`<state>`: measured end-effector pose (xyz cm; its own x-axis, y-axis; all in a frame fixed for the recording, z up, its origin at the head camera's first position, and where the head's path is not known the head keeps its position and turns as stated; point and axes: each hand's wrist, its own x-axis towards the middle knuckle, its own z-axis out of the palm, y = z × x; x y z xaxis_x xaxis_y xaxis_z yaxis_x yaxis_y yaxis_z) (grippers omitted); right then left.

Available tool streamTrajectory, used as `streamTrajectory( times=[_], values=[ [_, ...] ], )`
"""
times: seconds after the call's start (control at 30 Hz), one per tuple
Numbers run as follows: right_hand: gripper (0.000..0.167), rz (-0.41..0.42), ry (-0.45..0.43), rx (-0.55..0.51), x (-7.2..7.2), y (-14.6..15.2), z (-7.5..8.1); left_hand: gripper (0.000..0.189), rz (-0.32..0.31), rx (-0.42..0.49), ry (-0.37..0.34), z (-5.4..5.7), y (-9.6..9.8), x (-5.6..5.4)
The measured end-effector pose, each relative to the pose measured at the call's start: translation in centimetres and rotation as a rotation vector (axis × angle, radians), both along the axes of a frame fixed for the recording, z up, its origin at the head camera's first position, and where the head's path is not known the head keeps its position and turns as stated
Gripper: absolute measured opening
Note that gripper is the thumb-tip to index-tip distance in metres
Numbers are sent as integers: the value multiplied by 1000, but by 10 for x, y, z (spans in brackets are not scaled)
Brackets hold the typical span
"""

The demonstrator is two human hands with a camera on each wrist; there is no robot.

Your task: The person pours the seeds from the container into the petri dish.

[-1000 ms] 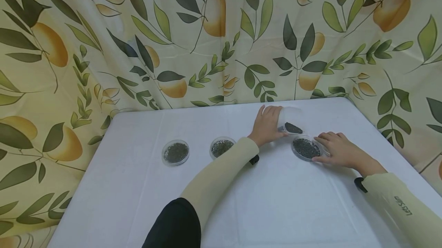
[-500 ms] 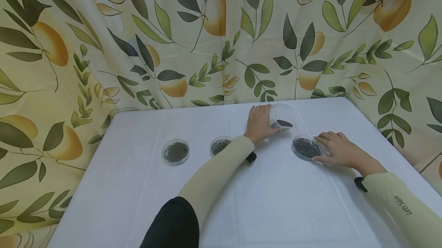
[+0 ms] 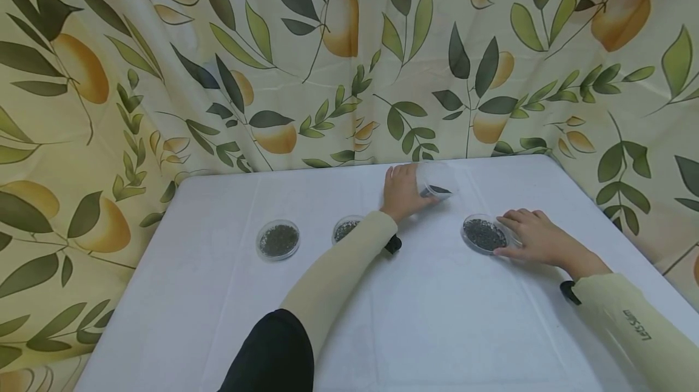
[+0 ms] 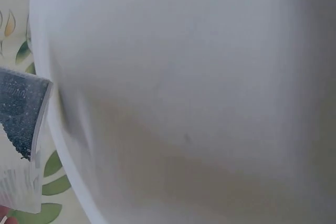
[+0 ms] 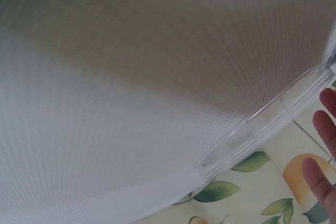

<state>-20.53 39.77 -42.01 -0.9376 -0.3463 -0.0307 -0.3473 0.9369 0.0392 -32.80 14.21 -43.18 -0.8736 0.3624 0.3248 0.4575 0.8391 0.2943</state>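
My left hand [image 3: 403,190] grips a clear plastic cup [image 3: 437,175] with dark granules in its bottom, tilted near the table's far edge. In the left wrist view the granules [image 4: 21,111] lie slanted against the cup's wall. At the right, a petri dish [image 3: 484,234] is filled with dark granules. My right hand [image 3: 537,237] rests beside it, fingertips right at its rim. In the right wrist view its fingers [image 5: 317,177] are extended and spread, near a clear, shallow round dish or lid [image 5: 273,116] on the cloth.
Two more petri dishes of dark granules stand on the white tablecloth [image 3: 437,319]: one at the left [image 3: 278,240], and another dish [image 3: 344,228] partly hidden behind my left forearm. A patterned curtain [image 3: 355,76] hangs behind the table.
My left hand has drawn the cup left, away from above the right-hand dish, and the granules in it show less from the head view. My right hand stays in place.
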Motion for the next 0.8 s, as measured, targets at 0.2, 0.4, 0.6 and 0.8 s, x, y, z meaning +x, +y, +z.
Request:
streamTrajectory(
  times=[0.2, 0.4, 0.6, 0.8],
  values=[
    [82, 5, 6, -3, 1, 0, 0, 94, 20, -3, -17, -1, -4, -4],
    [81, 8, 14, 1, 2, 0, 1, 96, 32, -3, -28, -3, -7, -6],
    [82, 6, 11, 3, 2, 0, 1, 96, 50, -23, -57, -2, -10, -9],
    [83, 1, 9, 8, 2, 1, 0, 97, 61, -31, -97, -2, -15, -13]
  ],
)
